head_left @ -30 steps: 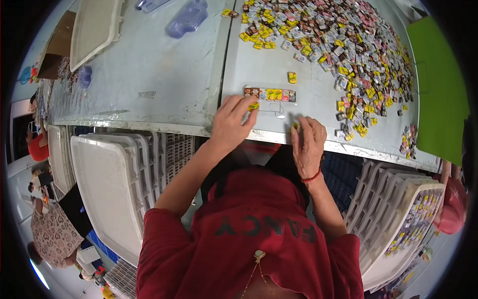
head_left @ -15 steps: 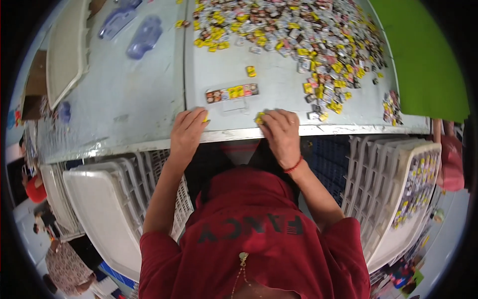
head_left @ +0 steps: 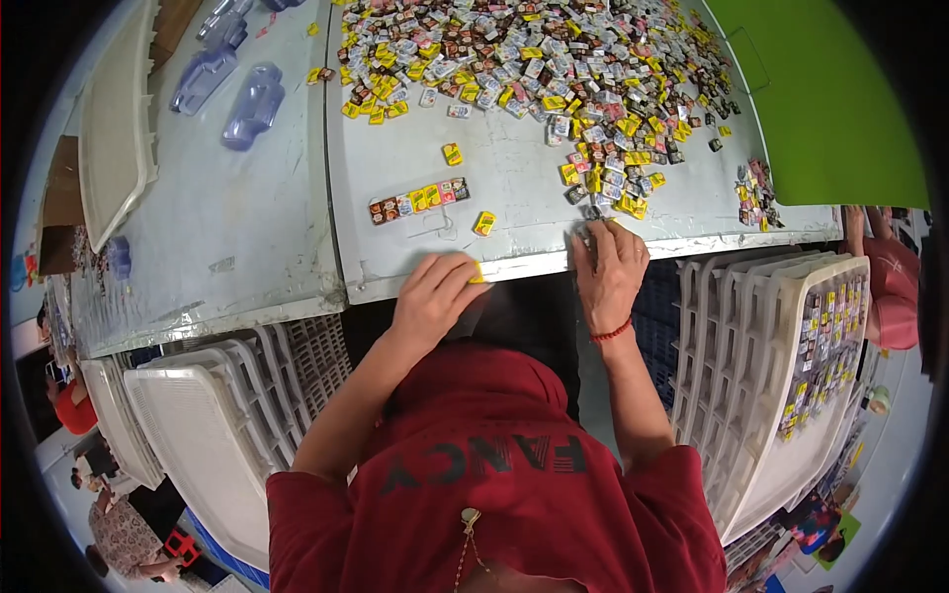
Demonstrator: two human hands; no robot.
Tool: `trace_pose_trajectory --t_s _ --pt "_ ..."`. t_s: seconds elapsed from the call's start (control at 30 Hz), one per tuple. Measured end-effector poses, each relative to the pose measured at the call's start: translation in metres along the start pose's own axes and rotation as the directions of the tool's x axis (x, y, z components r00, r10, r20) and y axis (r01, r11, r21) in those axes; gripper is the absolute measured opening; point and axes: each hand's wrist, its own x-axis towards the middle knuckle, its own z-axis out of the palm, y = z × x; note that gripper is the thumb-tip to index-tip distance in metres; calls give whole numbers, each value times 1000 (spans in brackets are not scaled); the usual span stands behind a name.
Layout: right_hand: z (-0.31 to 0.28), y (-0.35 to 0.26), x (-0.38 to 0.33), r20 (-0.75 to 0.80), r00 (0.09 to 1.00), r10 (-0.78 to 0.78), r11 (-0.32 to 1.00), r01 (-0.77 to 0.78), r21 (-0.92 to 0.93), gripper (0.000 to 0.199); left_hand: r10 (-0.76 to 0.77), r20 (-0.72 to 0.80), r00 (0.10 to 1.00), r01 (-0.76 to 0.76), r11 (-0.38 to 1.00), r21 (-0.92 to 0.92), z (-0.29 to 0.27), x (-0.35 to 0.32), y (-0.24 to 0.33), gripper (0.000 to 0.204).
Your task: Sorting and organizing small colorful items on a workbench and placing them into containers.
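My left hand [head_left: 435, 301] is at the table's front edge, fingers closed on a small yellow block-shaped piece [head_left: 475, 271], mostly hidden by them. A red bracelet circles the wrist of my right hand [head_left: 610, 272]. Its fingers are bent but apart, with the tips by a dark piece [head_left: 593, 212] at the pile's near end. Left of it lies a row [head_left: 419, 200] of several pieces set side by side: brown, white, yellow, pink and dark. Two loose yellow pieces sit near the row, one [head_left: 452, 154] beyond it and one [head_left: 484, 223] to its right.
A large pile [head_left: 534, 74] of mixed small pieces covers the far table. Clear bluish plastic trays [head_left: 252, 107] lie at the far left. Stacked white crates stand below the edge at left [head_left: 198, 425] and right [head_left: 751, 366]. A green surface [head_left: 830, 109] adjoins the right side.
My right hand has moved right to the pile's near end. A yellow piece now lies right of the row, where that hand held one. My left hand has shifted right along the edge.
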Motion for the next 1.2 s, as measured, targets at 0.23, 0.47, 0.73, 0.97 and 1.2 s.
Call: trace_pose_trajectory --t_s 0.23,0.47,0.73,0.97,1.2 --pt "1 -3 1 59 998 32 998 -29 -56 27 -58 31 998 61 991 -119 27 30 -1 22" --pt "4 6 -1 8 994 -107 990 106 89 29 -76 3 997 76 989 -128 15 30 -9 26" --pt "21 -41 19 127 976 -174 865 90 494 28 -327 -172 929 328 944 -23 -40 -10 -34 28" --pt "52 -74 41 119 917 -381 826 280 489 25 -208 -247 946 233 969 76 -50 -6 -68 27" --pt "73 -103 58 96 895 -435 795 332 508 26 -113 -206 972 132 988 79 -44 1 -86 30"
